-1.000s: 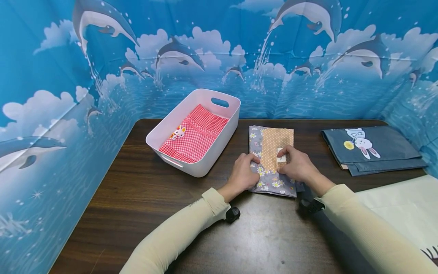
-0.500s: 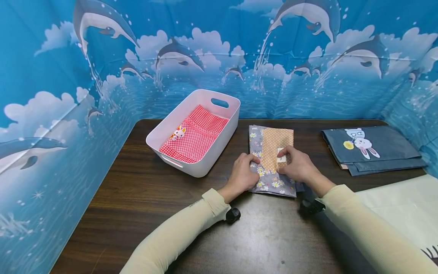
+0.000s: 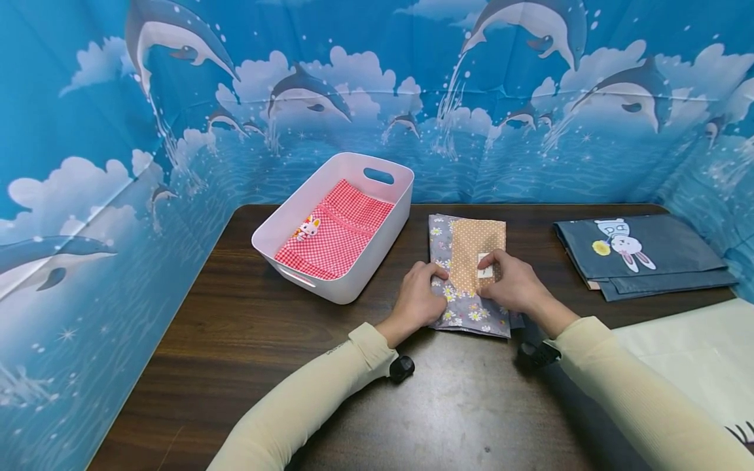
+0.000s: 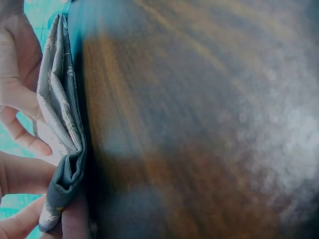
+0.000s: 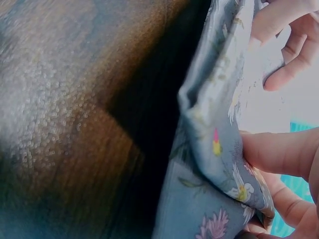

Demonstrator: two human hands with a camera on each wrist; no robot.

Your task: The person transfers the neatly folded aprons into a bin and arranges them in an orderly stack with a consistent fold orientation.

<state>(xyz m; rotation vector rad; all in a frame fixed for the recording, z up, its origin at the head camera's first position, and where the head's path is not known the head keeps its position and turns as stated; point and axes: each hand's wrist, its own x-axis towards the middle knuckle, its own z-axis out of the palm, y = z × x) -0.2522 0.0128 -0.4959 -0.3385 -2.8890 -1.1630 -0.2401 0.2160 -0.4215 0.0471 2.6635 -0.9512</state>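
A folded grey daisy-print cloth (image 3: pixel 468 314) with a tan polka-dot panel and a small white label lies on the table. My left hand (image 3: pixel 417 297) grips its left edge; in the left wrist view, thumb and fingers close around the layered fold (image 4: pixel 67 169). On the right side of the cloth, my right hand (image 3: pixel 511 281) pinches the fabric beside the label, its thumb on top. The right wrist view shows that thumb (image 5: pixel 279 152) pressed on the fabric, with fingers partly hidden behind the edge.
To the left stands a white plastic basket (image 3: pixel 377 261) holding a folded red gingham cloth (image 3: pixel 341 239) with a rabbit figure. A folded dark blue-grey cloth (image 3: pixel 677 245) with a rabbit motif lies at the right. Nearer is a pale cream sheet (image 3: pixel 695 353). A dolphin-print curtain (image 3: pixel 353 150) surrounds the table.
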